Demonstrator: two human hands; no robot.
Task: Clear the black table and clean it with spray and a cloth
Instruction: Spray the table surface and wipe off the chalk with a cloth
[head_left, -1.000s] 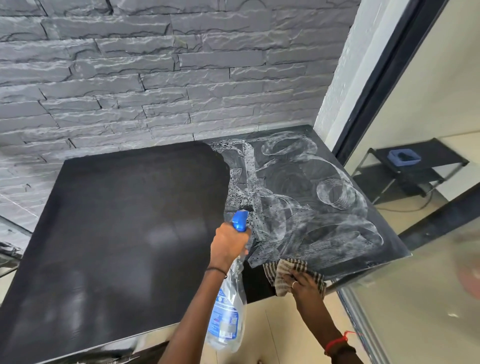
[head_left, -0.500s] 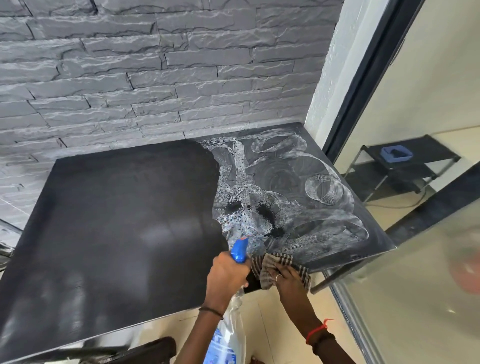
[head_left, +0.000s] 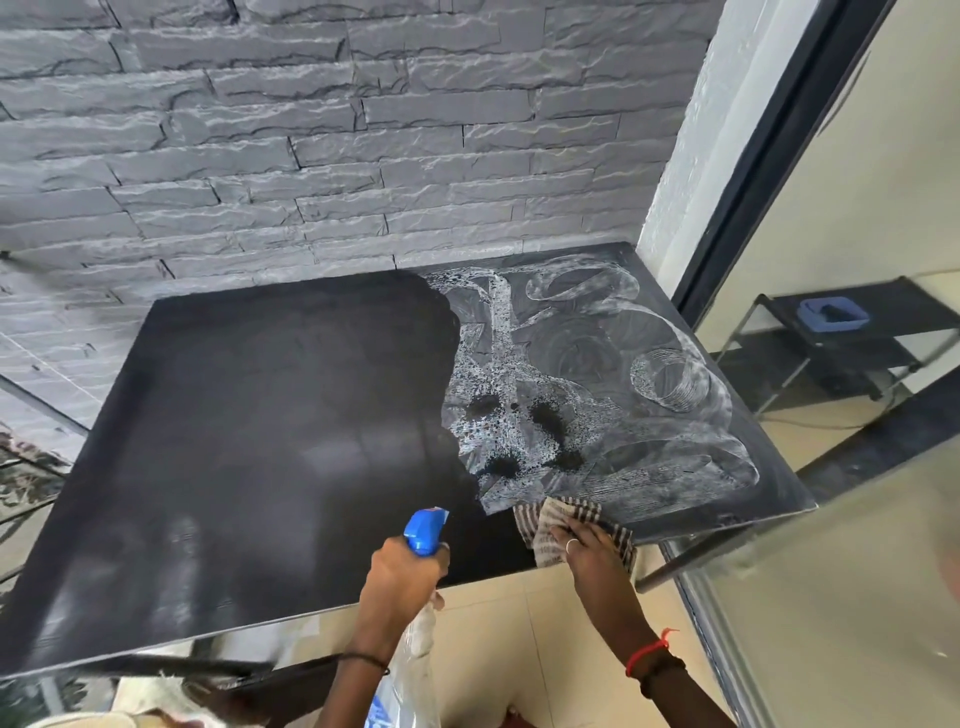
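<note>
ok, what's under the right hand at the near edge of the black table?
A brown-and-cream checked cloth, pressed under the right hand on the black table's near edge. The tabletop beneath the cloth is hidden.

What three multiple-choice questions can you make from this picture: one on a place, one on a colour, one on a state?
1. Where is the cloth?
A) at the near edge of the table, right part, under the right hand
B) at the far left corner
C) on the floor

2. What colour is the head of the spray bottle?
A) red
B) green
C) blue

3. What is the left hand doing?
A) lying flat on the table
B) gripping the spray bottle
C) hanging empty

Answers:
1 A, the right hand rests on the cloth at the near edge.
2 C, the trigger head is bright blue.
3 B, its fingers wrap round the bottle's neck.
</note>
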